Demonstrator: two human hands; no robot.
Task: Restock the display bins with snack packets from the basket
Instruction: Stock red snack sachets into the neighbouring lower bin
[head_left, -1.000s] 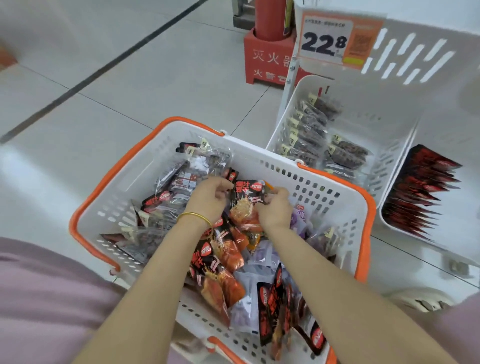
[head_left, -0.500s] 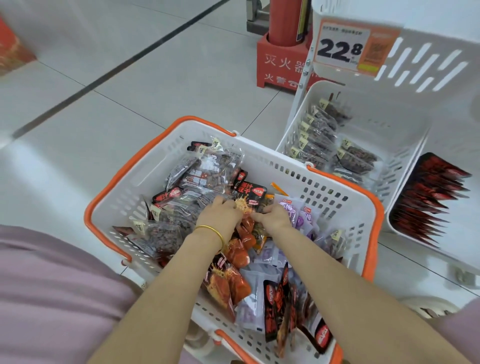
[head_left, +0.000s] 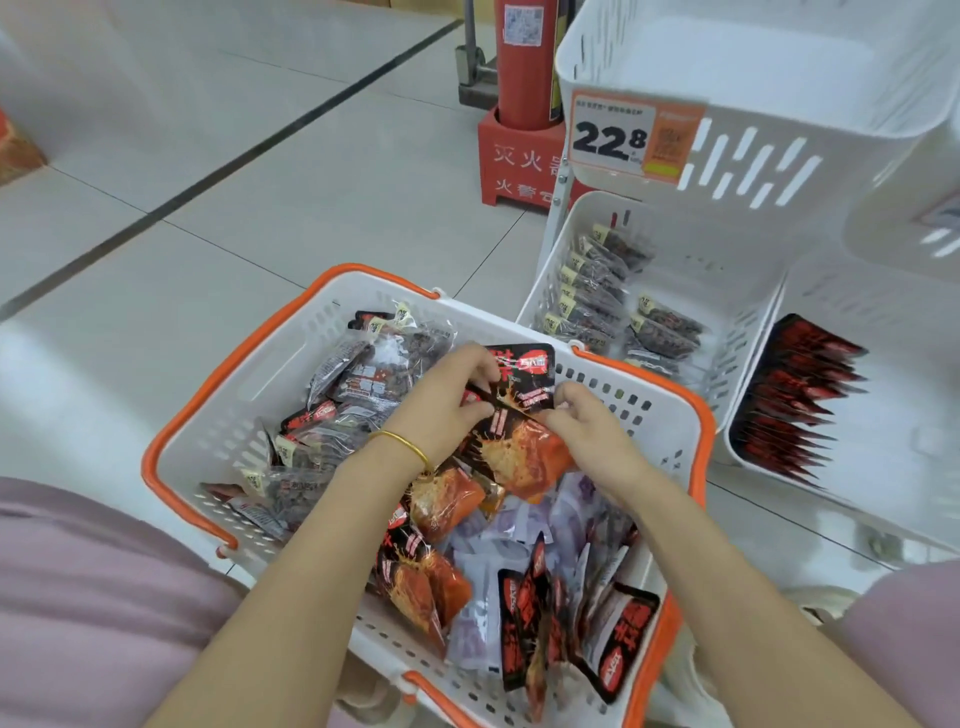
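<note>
- The left hand (head_left: 447, 410) and the right hand (head_left: 592, 436) both gripped a red-and-black packet (head_left: 522, 415), and possibly a few more stacked behind it, just above the middle of the basket (head_left: 249, 384).
- The left hand's fingers were curled round the packet's left edge near the black header. The right hand's fingers pinched the right edge.
- The packet's long axis ran from its black header, towards the basket's far rim, down to its orange end, towards the person. It tilted slightly, with its face up to the camera.
- More packets lay loose in the basket: dark clear packets (head_left: 374, 364) in the far-left corner, pale purple packets (head_left: 519, 530) in the middle, and more red-and-black ones (head_left: 530, 613) standing on edge at the near-right corner.
- The right-hand bin (head_left: 893, 447) held a row of red packets (head_left: 795, 400) that looked like a match. It stood beyond the basket's right rim, to the right of the grip.
- The left-hand bin (head_left: 727, 291), past the basket's far-right corner, held dark packets (head_left: 592, 291) of another sort.
- By my reading, the right hand was the nearer to the matching bin, so the carry would go rightwards over the orange rim.
- The packet would likely need turning on edge to slot in with the row.
- A loose hold on several packets at once could let one slip back into the basket.
</note>
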